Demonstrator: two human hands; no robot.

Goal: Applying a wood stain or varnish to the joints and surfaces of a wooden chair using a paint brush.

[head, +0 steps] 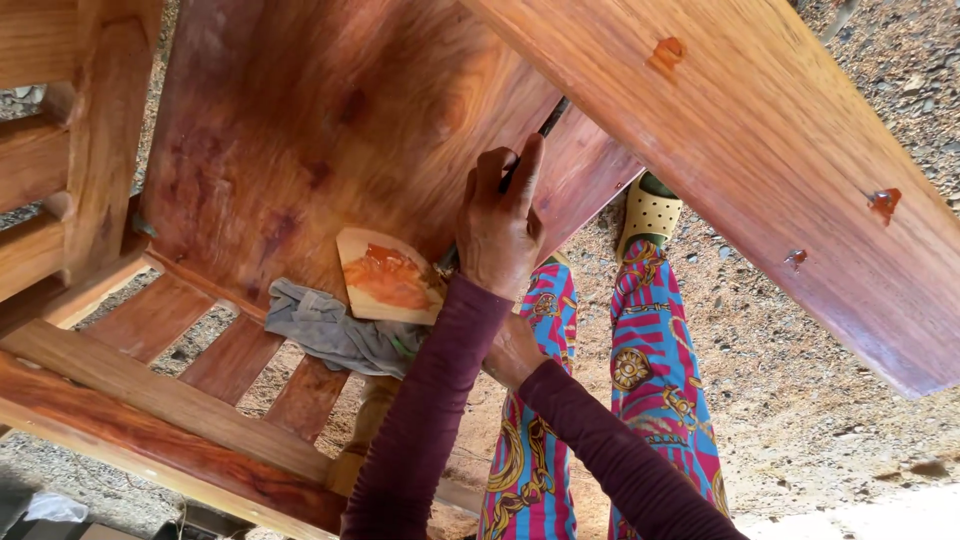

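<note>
Right hand (497,228) grips thin dark tool (548,118) against wood panel (300,130)

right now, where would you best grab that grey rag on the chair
Probably take the grey rag at its bunched left end, coming from above on the left. That end lies bare on the slats; its right end tucks under the small wooden palette, so pulling there may tip the orange filler.

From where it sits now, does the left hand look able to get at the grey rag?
Probably yes. The left hand holds a thin tool against the wood, and the grey rag lies close beside the forearm, uncovered apart from the small board overlapping its edge.
</note>
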